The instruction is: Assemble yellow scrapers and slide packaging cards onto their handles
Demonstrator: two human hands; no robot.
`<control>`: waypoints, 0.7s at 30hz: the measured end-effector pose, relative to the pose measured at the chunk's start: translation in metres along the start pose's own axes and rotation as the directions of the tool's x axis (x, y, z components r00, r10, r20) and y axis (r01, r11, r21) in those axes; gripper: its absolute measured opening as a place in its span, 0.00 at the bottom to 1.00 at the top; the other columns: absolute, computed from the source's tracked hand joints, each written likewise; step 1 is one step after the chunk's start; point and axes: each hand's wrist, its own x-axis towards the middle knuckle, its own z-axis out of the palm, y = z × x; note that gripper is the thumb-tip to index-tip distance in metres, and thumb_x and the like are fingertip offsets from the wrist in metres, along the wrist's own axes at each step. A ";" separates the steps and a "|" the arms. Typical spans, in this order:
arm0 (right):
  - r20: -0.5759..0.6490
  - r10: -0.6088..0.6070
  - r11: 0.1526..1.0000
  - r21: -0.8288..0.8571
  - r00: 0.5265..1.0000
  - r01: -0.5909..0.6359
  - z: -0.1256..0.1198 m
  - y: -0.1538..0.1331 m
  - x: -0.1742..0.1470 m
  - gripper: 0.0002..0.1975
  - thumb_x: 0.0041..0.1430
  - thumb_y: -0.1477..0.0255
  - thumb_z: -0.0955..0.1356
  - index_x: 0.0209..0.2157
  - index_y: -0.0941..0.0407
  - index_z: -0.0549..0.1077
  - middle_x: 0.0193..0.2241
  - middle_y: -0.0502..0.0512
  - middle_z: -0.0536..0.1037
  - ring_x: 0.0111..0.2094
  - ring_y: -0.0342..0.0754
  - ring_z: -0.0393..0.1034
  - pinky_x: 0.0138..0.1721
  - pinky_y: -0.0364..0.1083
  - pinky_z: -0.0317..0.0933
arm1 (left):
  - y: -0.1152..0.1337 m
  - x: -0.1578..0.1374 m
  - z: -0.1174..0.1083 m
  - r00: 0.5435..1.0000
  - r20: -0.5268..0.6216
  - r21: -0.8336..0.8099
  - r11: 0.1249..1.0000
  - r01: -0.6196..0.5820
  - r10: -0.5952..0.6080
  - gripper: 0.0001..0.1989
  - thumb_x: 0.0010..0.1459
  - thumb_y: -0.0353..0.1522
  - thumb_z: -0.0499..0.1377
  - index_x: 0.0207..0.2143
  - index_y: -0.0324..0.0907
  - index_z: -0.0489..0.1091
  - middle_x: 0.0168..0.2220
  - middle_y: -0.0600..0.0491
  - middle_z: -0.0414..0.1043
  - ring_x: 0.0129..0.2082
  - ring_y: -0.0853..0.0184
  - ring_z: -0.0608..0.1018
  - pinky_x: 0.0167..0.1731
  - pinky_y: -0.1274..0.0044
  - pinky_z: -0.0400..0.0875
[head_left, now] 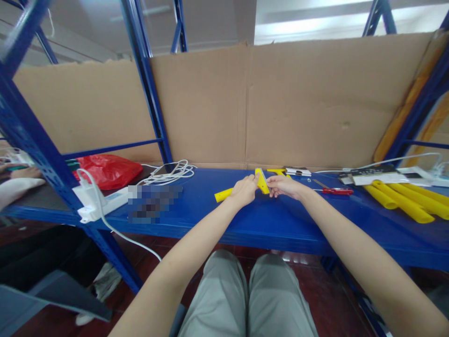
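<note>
My left hand [245, 191] is wrapped around a yellow scraper [223, 194], just above the blue shelf. The handle sticks out to the left of the hand, and the wide scraper head with a grey strip shows to its right. At the right edge of that head is my right hand [283, 186], its fingers bent and pinched against it. Whether a small part sits between those fingertips is too small to tell. Behind the hands lies another yellow tool [277, 171], partly hidden. A red-handled screwdriver [336, 191] rests to the right of my right hand.
Several yellow tubes [403, 201] lie at the right beside flat packets [380, 176]. A clipped white stack [297, 172] is at the back. Leftward are a power strip [117, 199], coiled white cable [178, 172] and red bag [108, 171]. Cardboard [298, 103] walls the rear. Another person's hand shows far left.
</note>
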 end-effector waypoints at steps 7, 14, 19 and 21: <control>-0.073 -0.125 0.939 -0.330 0.989 0.095 -0.032 0.002 0.005 0.05 0.56 0.72 0.66 0.32 0.57 0.74 0.27 0.57 0.79 0.27 0.46 0.73 0.31 0.44 0.66 | 0.002 0.000 -0.002 0.999 -0.035 -0.009 1.000 -0.011 0.011 0.25 0.65 0.29 0.47 0.64 0.37 0.51 0.52 0.40 0.67 0.52 0.60 0.72 0.46 0.74 0.69; -0.668 -0.091 0.605 -0.626 0.739 -0.492 -0.120 0.039 0.005 0.17 0.52 0.79 0.63 0.42 0.59 0.78 0.46 0.67 0.78 0.50 0.59 0.71 0.49 0.52 0.64 | 0.003 -0.002 -0.006 0.997 -0.063 -0.040 0.998 -0.045 0.042 0.26 0.63 0.25 0.45 0.64 0.38 0.53 0.54 0.43 0.67 0.51 0.63 0.72 0.48 0.74 0.68; -0.642 0.037 0.509 -0.648 0.766 -0.567 -0.133 0.060 0.010 0.21 0.51 0.77 0.65 0.47 0.54 0.77 0.51 0.65 0.75 0.53 0.61 0.69 0.51 0.57 0.63 | 0.002 -0.003 -0.008 0.997 -0.054 -0.067 0.996 -0.057 0.054 0.25 0.63 0.25 0.45 0.63 0.38 0.55 0.54 0.44 0.68 0.51 0.63 0.74 0.49 0.74 0.69; -0.642 0.054 0.500 -0.646 0.765 -0.577 -0.133 0.063 0.012 0.22 0.52 0.76 0.65 0.49 0.54 0.76 0.53 0.66 0.73 0.54 0.62 0.67 0.52 0.60 0.62 | 0.002 -0.004 -0.009 0.997 -0.039 -0.073 0.995 -0.064 0.062 0.24 0.63 0.25 0.46 0.62 0.39 0.58 0.54 0.45 0.69 0.50 0.63 0.75 0.48 0.74 0.70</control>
